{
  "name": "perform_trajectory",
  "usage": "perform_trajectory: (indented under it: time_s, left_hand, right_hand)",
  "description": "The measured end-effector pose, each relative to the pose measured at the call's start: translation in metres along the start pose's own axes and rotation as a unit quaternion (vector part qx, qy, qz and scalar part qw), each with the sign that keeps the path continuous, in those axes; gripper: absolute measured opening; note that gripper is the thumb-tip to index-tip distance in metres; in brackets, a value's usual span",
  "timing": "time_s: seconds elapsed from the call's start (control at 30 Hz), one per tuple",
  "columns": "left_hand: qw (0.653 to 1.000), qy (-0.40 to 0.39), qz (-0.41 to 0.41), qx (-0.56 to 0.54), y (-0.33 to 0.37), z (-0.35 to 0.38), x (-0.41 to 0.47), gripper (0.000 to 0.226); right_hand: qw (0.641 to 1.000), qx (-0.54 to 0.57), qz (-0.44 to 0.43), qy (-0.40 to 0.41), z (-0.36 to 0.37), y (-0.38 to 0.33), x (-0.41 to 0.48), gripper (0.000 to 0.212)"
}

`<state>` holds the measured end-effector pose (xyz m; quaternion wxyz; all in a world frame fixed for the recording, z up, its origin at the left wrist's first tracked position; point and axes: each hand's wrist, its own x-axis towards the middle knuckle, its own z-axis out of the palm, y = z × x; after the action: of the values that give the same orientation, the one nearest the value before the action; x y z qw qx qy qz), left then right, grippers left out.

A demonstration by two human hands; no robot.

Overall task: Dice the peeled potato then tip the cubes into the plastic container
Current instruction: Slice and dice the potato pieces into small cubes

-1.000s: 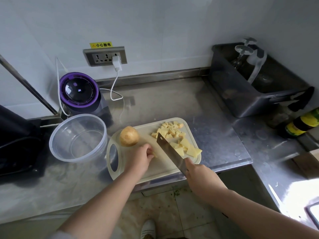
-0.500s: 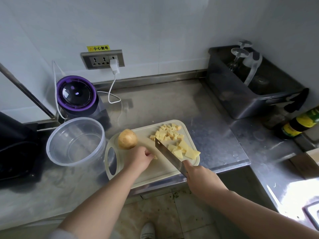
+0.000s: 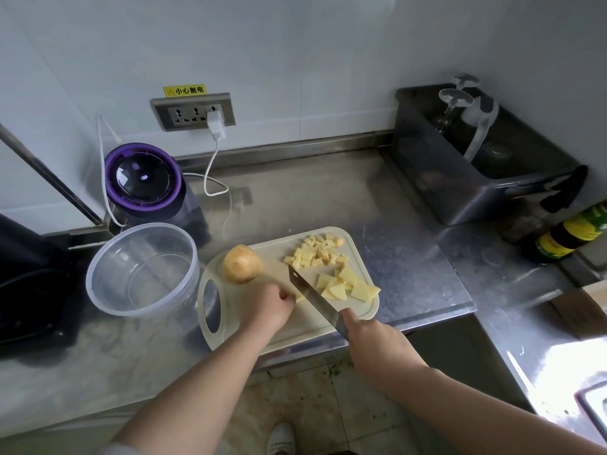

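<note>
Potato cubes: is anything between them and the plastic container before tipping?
Yes. The uncut potato and the left hand, holding a potato piece, sit on the cutting board between the potato cubes and the container. The container is open, beside the board's handle end.

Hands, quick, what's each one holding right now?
Left hand: pinches a small potato piece, mostly hidden.
Right hand: grips the knife.

Kitchen: steel counter (image 3: 328,198), cutting board (image 3: 279,326).
</note>
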<state>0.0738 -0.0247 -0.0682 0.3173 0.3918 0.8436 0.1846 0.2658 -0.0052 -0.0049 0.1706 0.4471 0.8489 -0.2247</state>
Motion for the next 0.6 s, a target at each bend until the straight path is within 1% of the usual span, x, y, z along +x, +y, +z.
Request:
perform_trajectory:
  time_s: [0.13,0.23,0.3,0.4,0.47,0.53,0.6]
  left_hand:
    - [0.997,-0.032,-0.051,-0.052,0.004,0.0,0.004,0.02]
    - [0.984,-0.064,-0.105,-0.128,0.005,0.001,0.01,0.02]
    - [0.977,-0.08,-0.123,-0.153,0.008,-0.005,0.009,0.02]
    - [0.99,-0.041,-0.07,-0.119,0.004,-0.008,0.016,0.012]
    - [0.994,-0.046,-0.035,-0.093,0.004,-0.009,0.016,0.003]
    - [0.997,-0.06,-0.012,-0.048,0.004,-0.007,0.017,0.006]
    - [0.999,-0.05,0.002,-0.006,0.006,-0.005,0.016,0.006]
  right_hand:
    - [1.0,0.012,0.002,0.001,0.004,-0.004,0.001,0.04]
    - [1.0,0.022,0.005,-0.011,0.005,-0.007,0.0,0.044]
    - [1.0,0.027,0.012,-0.011,0.004,-0.006,0.001,0.044]
    - [0.999,0.03,0.016,0.0,0.003,-0.004,0.001,0.042]
    - [0.999,0.032,0.014,0.002,0.001,-0.004,0.002,0.045]
    - [0.999,0.03,0.013,-0.001,0.001,-0.005,0.002,0.047]
    - [0.999,0.029,0.01,-0.009,0.001,-0.007,0.001,0.049]
